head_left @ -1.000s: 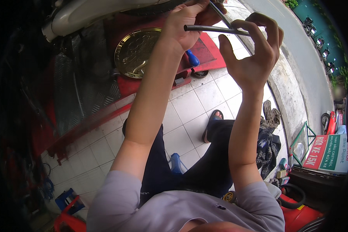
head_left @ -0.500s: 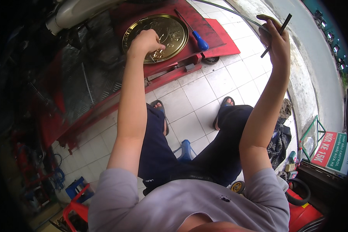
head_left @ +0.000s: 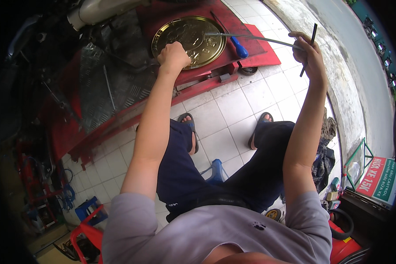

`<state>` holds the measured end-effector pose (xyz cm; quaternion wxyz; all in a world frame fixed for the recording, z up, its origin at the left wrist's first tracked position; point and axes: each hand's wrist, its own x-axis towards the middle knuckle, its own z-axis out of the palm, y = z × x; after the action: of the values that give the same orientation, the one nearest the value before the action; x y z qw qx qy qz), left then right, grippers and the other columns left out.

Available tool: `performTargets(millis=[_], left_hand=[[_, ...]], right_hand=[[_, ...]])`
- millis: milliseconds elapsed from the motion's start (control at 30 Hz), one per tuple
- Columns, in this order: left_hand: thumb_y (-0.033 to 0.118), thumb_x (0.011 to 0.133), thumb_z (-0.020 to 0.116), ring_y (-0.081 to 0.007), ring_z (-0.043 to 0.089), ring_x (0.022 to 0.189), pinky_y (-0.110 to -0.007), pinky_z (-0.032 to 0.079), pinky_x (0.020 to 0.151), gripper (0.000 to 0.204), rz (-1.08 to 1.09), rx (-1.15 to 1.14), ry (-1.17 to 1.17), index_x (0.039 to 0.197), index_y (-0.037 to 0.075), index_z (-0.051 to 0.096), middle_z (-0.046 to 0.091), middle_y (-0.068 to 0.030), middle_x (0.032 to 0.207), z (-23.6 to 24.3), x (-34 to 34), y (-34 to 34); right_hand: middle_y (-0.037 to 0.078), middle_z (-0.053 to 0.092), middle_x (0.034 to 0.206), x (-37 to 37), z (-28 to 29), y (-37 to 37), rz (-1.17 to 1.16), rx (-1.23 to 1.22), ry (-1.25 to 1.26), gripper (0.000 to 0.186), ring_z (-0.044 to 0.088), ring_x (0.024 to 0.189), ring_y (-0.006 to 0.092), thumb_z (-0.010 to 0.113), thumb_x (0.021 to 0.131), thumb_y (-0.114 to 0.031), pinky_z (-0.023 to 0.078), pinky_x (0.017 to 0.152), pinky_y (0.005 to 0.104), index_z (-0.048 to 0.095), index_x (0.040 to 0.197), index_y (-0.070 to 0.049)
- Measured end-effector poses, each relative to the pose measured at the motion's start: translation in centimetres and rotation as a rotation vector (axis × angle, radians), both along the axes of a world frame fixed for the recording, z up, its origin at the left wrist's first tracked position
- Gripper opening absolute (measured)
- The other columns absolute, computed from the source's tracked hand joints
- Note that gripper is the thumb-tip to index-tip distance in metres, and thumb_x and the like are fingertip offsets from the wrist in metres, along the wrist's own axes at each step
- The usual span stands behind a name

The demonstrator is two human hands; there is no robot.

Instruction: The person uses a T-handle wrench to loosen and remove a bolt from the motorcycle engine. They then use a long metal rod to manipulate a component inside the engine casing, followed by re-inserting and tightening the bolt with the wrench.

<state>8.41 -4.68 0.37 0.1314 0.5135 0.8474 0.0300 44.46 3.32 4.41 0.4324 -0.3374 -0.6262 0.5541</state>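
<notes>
A round gold-coloured metal tray (head_left: 180,31) holding small metal parts lies on the red lift platform. My left hand (head_left: 173,57) is at its near left edge, fingers curled closed and pointing down; what they may pinch is hidden. Raised at the right, my right hand (head_left: 311,56) is closed around a T-handle wrench (head_left: 259,38) near its black crossbar. The wrench's long silver shaft reaches left, its tip appearing over the tray. Just right of the tray lies a screwdriver (head_left: 239,47) with a blue handle.
The red platform (head_left: 263,56) carries a dark treadplate (head_left: 90,88) with a thin metal rod (head_left: 108,87) on it. Vehicle parts (head_left: 99,13) overhang the far left. A blue stool (head_left: 216,170) shows between my legs. Black plastic (head_left: 322,160) lies right, near a signboard (head_left: 378,180).
The T-handle wrench's shaft has swung down from pointing up and away to lying across toward the tray. My left hand has shifted toward the tray's near left edge, and its fingers are now curled.
</notes>
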Motion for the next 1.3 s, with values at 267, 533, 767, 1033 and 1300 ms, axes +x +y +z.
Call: performTargets(millis=[267, 533, 767, 1033, 1300], left_hand=[[0.015, 0.089, 0.062, -0.023, 0.07, 0.083, -0.032, 0.054, 0.07, 0.021, -0.322, 0.469, -0.667, 0.1, -0.003, 0.063, 0.071, -0.0131, 0.088, -2.4, -1.5, 2.3], [0.011, 0.093, 0.06, -0.0146, 0.067, 0.073, -0.024, 0.051, 0.064, 0.018, -0.338, 0.576, -1.339, 0.107, -0.001, 0.06, 0.07, -0.0097, 0.088, -0.9, -0.1, 2.8], [0.011, 0.092, 0.062, -0.013, 0.066, 0.072, -0.023, 0.05, 0.063, 0.021, -0.35, 0.602, -1.281, 0.11, -0.001, 0.061, 0.07, -0.0078, 0.088, -1.0, 0.2, 2.8], [0.012, 0.09, 0.065, -0.0092, 0.064, 0.071, -0.021, 0.048, 0.061, 0.021, -0.354, 0.649, -1.178, 0.108, 0.0, 0.065, 0.07, -0.0047, 0.087, -1.1, 0.1, 2.6], [0.006, 0.087, 0.068, -0.0069, 0.063, 0.074, -0.019, 0.048, 0.062, 0.015, -0.466, 0.719, -0.909, 0.102, 0.001, 0.069, 0.069, -0.002, 0.084, -2.1, -1.1, 3.2]], right_hand=[[-0.007, 0.036, 0.058, 0.6, 0.0, 0.2, -0.037, -0.018, 0.011, 0.027, 0.031, 0.05, 0.0031, 0.046, 0.092, -0.007, 0.022, 0.045, 0.021, 0.061, 0.11, 0.006], [-0.007, 0.035, 0.057, 1.8, 0.1, 0.0, -0.082, -0.004, 0.118, 0.026, 0.028, 0.048, 0.0026, 0.047, 0.091, -0.007, 0.022, 0.045, 0.0209, 0.061, 0.108, 0.006], [-0.008, 0.034, 0.057, 2.2, 0.1, 0.0, -0.081, 0.001, 0.151, 0.025, 0.028, 0.047, 0.0025, 0.047, 0.09, -0.007, 0.022, 0.045, 0.0207, 0.061, 0.106, 0.006], [-0.007, 0.034, 0.056, 2.1, 0.2, -0.1, -0.096, 0.001, 0.14, 0.024, 0.028, 0.046, 0.0028, 0.046, 0.09, -0.006, 0.022, 0.045, 0.0209, 0.062, 0.105, 0.005], [-0.008, 0.035, 0.056, 2.1, -0.3, 0.5, -0.046, 0.002, 0.118, 0.023, 0.029, 0.046, 0.0026, 0.047, 0.09, -0.006, 0.022, 0.044, 0.021, 0.062, 0.103, 0.005]])
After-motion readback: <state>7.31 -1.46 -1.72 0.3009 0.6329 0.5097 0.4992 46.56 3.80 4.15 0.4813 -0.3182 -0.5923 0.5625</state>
